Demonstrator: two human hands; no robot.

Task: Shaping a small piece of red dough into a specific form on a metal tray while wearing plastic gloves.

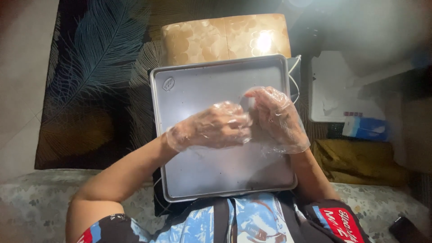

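So we've got a metal baking tray (198, 175) sitting in the middle of the frame, and it's basically bare apart from a few tiny dark specks and a small stamped oval in its upper left corner. Both our hands are over it in thin clear plastic gloves. Our left hand (211, 127) is curled with the fingers bent in toward the right one, our right hand (276, 119) is loosely curled too, and the two touch at the fingertips. There's a small pale bit (249, 102) pinched between them, too blurry to say what it is.

Above the tray there's a shiny tan cushioned stool (225, 38), and under it all a dark rug with a big blue feather pattern (96, 67) at upper left. Off to the right: a white flat sheet (335, 90), a blue and white carton (365, 128) on its lower edge, and a mustard-yellow cloth (355, 162) below that.
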